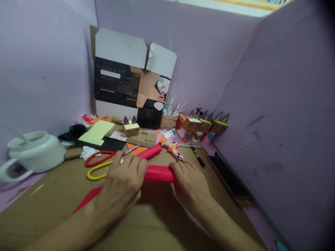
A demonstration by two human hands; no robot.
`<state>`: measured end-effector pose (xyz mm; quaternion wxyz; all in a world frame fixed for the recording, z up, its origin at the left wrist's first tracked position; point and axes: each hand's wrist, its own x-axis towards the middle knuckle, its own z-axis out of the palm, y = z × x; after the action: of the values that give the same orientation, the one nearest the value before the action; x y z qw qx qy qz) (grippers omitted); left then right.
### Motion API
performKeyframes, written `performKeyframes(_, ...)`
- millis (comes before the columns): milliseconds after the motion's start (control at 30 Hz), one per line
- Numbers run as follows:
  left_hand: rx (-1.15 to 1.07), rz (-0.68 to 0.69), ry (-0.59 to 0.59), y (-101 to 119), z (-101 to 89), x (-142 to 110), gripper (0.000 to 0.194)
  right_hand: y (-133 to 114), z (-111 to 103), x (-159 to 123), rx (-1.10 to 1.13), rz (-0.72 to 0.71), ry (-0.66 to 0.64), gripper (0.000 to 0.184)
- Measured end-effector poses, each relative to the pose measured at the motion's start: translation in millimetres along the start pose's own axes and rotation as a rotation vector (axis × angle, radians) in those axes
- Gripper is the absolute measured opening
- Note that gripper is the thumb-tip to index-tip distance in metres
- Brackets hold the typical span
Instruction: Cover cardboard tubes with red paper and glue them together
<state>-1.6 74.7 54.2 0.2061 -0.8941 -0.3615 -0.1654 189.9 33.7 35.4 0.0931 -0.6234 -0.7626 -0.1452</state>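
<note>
Between my two hands is a red paper roll (160,173), held level above the cardboard sheet (146,226). My left hand (125,177) is closed round its left end, and my right hand (187,179) grips the right end. Just behind lies a second red roll (153,152), partly hidden by my left hand. A flat red piece (87,199) shows beside my left wrist. Scissors with one red and one yellow handle (98,172) lie left of my left hand, their blades partly covered.
A white pot (39,153) stands at the left. Behind are yellow paper (96,132), a small eared cardboard box (131,128), a basket of sticks (169,122) and several eared box figures (205,124). A black marker (197,157) and a phone (230,176) lie at the right.
</note>
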Motion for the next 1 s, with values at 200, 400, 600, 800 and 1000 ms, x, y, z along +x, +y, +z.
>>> performKeyframes(200, 0.008, -0.012, -0.107, 18.1, 31.9, -35.3, 0.039, -6.3, 26.5, -24.8, -0.004, -0.079, -0.061, 0.049)
performKeyframes(400, -0.155, -0.09, -0.155, 30.9, 43.6, -62.6, 0.041, -17.2, 20.3, -47.6, 0.186, -0.056, -0.105, 0.056)
performKeyframes(600, -0.244, -0.132, -0.229, 30.1, 42.1, -49.1, 0.036, -45.2, 32.4, -34.5, 0.234, 0.041, -0.1, 0.039)
performKeyframes(800, -0.388, -0.149, -0.373, 34.4, 35.7, -43.5, 0.035, -43.8, 31.6, -36.6, 0.336, 0.047, -0.133, 0.036)
performKeyframes(1000, -0.408, -0.105, -0.425, 24.3, 23.7, -32.4, 0.034, -42.8, 28.4, -34.9, 0.312, 0.005, -0.177, 0.046)
